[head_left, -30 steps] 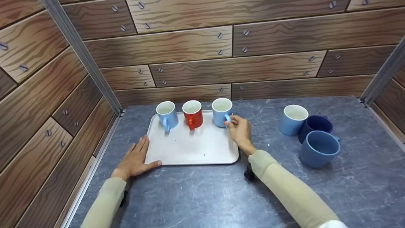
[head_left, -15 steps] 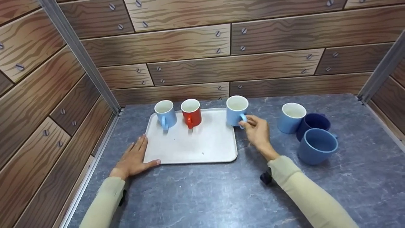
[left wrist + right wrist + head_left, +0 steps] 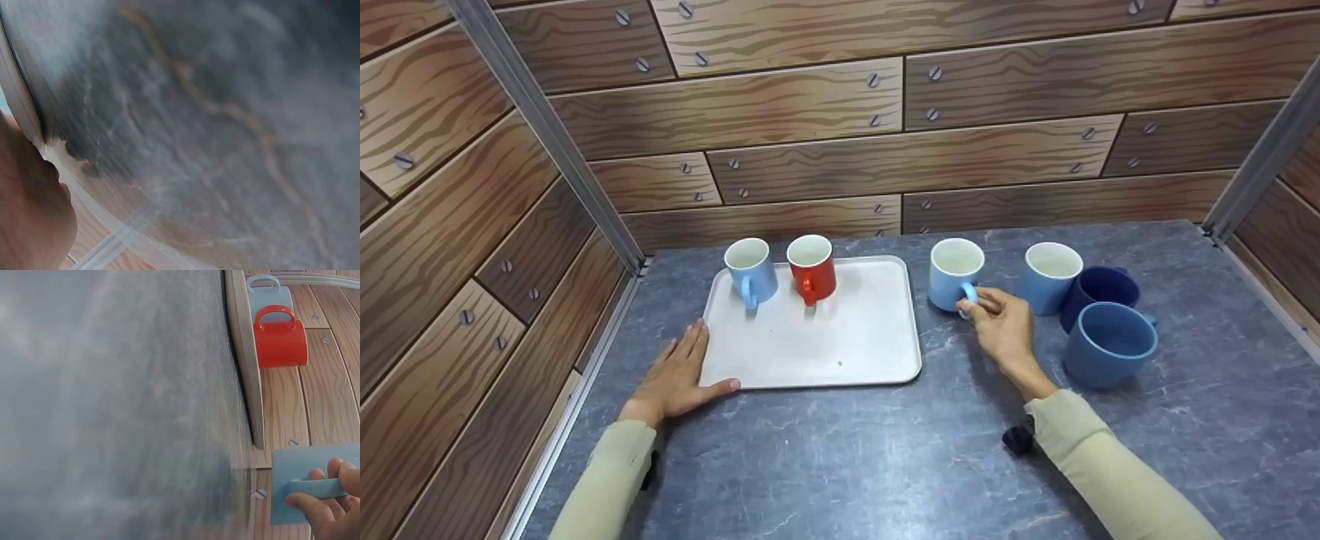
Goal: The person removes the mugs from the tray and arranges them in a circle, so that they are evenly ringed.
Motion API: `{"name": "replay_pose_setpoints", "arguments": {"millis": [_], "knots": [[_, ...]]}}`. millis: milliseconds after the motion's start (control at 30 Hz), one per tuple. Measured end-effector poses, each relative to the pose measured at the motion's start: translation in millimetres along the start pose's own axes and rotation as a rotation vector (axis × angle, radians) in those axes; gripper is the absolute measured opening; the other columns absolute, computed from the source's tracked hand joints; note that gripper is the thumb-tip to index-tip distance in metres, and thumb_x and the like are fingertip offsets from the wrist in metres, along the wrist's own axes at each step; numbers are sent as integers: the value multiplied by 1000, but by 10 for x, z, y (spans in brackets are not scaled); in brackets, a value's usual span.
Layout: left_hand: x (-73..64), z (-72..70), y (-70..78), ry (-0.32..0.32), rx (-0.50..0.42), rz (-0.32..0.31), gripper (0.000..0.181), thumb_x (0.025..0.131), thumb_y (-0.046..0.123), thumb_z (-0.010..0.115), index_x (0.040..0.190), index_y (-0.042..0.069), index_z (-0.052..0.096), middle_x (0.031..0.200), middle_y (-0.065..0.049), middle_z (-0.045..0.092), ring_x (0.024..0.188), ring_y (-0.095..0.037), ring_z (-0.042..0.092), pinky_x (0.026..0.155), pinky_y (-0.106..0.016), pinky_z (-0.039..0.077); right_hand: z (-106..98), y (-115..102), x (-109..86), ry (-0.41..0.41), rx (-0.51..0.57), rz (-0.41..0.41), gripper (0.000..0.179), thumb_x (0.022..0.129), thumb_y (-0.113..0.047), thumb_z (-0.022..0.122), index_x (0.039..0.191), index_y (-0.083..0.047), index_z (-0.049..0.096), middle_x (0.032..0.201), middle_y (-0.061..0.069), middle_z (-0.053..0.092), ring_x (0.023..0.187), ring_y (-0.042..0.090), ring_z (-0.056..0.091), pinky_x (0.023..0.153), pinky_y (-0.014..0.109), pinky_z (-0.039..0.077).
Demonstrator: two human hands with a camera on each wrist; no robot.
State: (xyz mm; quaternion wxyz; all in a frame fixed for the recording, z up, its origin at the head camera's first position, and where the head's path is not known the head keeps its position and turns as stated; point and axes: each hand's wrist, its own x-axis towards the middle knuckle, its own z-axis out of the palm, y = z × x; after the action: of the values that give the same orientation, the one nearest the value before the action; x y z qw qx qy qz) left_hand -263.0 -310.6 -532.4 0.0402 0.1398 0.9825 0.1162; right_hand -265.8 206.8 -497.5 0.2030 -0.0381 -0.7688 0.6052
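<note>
My right hand (image 3: 1005, 330) pinches the handle of a light blue mug (image 3: 945, 289) just right of the white tray (image 3: 810, 352); the mug is upright. In the right wrist view, thumb and fingers close round the handle, which faces me. Flat beside the tray's left edge lies my left hand (image 3: 671, 382), fingers straight along the rim and thumb at the near corner. On the tray's back left stand another light blue mug (image 3: 765, 281) and a red mug (image 3: 821, 281), handles toward me. The left wrist view catches only part of the left hand (image 3: 34, 214) at the tray's edge.
Right of the held mug a third light blue mug (image 3: 1039, 289), a navy mug (image 3: 1095, 292) and a larger mid-blue mug (image 3: 1099, 356) cluster on the grey marbled table (image 3: 825, 457). Wood-patterned walls (image 3: 997, 157) enclose the back and sides.
The right hand has carried the light blue mug from the tray's back right, over its right edge, to beside the tray. My left hand has kept its place.
</note>
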Motion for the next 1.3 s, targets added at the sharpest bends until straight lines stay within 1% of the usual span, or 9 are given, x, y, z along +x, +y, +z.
{"name": "replay_pose_setpoints", "arguments": {"millis": [167, 333, 400, 567, 667, 800, 1033, 1300], "knots": [[5, -3, 3, -2, -3, 1, 125, 90, 82, 59, 169, -3, 11, 179, -20, 8, 166, -40, 10, 134, -61, 12, -114, 36, -33, 13, -3, 36, 27, 94, 1, 80, 118, 12, 75, 112, 30, 77, 79, -14, 68, 70, 8, 54], [3, 0, -3, 4, -4, 4, 125, 90, 82, 59, 169, -3, 12, 179, -21, 8, 166, -40, 10, 134, -61, 12, -234, 53, -65, 8, 9, 83, 30, 94, -2, 81, 120, 12, 74, 108, 24, 80, 73, -5, 69, 62, 11, 54], [1, 4, -11, 4, -3, 2, 125, 90, 82, 59, 169, -3, 12, 179, -20, 8, 166, -39, 10, 134, -60, 12, -276, 58, -73, 2, 17, 99, 31, 94, -2, 81, 121, 12, 74, 107, 22, 80, 72, -2, 69, 61, 13, 55], [-2, 0, -19, 2, -1, -3, 126, 90, 82, 59, 169, -3, 11, 179, -20, 7, 166, -40, 9, 134, -61, 11, -338, 64, -85, 11, -9, 102, 31, 95, -1, 80, 122, 11, 74, 107, 23, 80, 76, -9, 70, 67, 13, 59], [-5, -1, -14, 0, -8, -2, 126, 90, 82, 59, 169, -3, 11, 179, -20, 7, 166, -40, 8, 134, -61, 11, -367, 71, -94, 33, -35, 92, 29, 94, -1, 80, 120, 10, 75, 107, 25, 80, 75, -11, 69, 65, 12, 57], [-14, 6, -10, 6, -17, 4, 126, 90, 82, 59, 169, -4, 12, 179, -21, 7, 166, -41, 9, 134, -61, 11, -403, 81, -106, 51, -49, 98, 26, 95, -1, 79, 119, 8, 76, 107, 24, 80, 76, -12, 69, 65, 11, 57], [-15, 20, -18, 22, -25, 17, 125, 90, 80, 61, 169, -4, 13, 179, -21, 9, 166, -41, 11, 134, -62, 13, -440, 97, -118, 59, -64, 107, 26, 96, -3, 79, 120, 8, 76, 110, 24, 80, 79, -12, 69, 68, 9, 56], [-15, 7, -5, 19, -27, 20, 125, 90, 81, 61, 169, -4, 13, 179, -21, 9, 166, -41, 11, 134, -62, 12, -451, 88, -153, 73, -99, 115, 23, 99, -1, 74, 120, 8, 75, 112, 25, 79, 80, -13, 67, 70, 7, 54]]}}
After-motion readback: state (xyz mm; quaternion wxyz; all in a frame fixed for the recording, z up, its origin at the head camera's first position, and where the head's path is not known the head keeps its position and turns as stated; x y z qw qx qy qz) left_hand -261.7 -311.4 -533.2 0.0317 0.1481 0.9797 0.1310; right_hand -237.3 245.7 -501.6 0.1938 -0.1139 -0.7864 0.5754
